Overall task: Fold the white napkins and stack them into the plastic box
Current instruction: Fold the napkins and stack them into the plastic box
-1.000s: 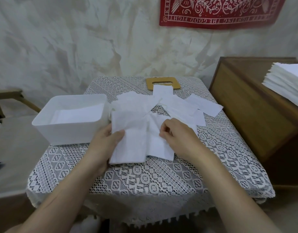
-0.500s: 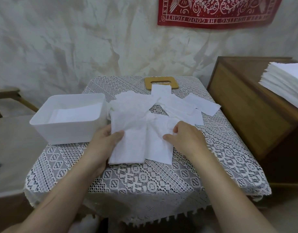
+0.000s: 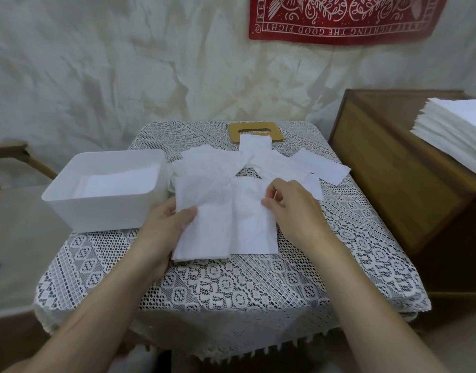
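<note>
While the white napkin [image 3: 226, 227] lies in the middle of the lace cloth [image 3: 231, 286], your left hand [image 3: 164, 230] holds its left edge, thumb on top and fingers tucked under. Your right hand [image 3: 293, 208] has bent fingers that pinch the napkin's right side. More loose napkins [image 3: 282, 168] lie just behind it. The plastic box [image 3: 102, 211] sits just to the left, with folded napkins [image 3: 115, 181] inside. A tall napkin pile [image 3: 457, 130] rests on the wooden cabinet [image 3: 379, 170] at your right.

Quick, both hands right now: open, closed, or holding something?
Left hand: grips the left edge of the napkin, thumb on top.
Right hand: fingers curled, pinching the same napkin's right side.
</note>
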A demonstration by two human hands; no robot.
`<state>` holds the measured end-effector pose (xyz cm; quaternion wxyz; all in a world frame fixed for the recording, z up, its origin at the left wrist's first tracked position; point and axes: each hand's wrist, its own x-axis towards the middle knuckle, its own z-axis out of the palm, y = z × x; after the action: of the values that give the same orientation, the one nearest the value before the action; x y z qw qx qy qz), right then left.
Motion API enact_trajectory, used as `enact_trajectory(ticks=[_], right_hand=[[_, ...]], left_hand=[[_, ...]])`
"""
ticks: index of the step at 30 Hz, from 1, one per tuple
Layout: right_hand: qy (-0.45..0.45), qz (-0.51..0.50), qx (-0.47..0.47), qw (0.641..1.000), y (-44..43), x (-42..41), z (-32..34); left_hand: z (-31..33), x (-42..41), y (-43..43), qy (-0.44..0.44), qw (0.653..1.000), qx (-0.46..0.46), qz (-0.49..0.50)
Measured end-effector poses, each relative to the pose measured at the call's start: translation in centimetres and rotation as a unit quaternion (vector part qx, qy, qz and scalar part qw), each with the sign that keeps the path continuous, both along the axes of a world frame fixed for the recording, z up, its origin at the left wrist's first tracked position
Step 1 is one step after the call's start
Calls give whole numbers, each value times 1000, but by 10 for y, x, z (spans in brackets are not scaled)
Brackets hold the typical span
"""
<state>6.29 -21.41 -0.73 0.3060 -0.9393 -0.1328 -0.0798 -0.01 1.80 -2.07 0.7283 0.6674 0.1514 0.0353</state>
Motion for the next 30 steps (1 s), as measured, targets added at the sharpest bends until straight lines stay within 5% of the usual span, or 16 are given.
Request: enact_trajectory(ticks=[18, 30], right_hand=[[105, -80, 130, 983, -23, 15, -16], [37, -87, 177, 980, -22, 10, -6]], left_hand=[[2, 4, -13, -5, 1000, -8, -15], [5, 3, -17, -7, 1000, -15, -13]])
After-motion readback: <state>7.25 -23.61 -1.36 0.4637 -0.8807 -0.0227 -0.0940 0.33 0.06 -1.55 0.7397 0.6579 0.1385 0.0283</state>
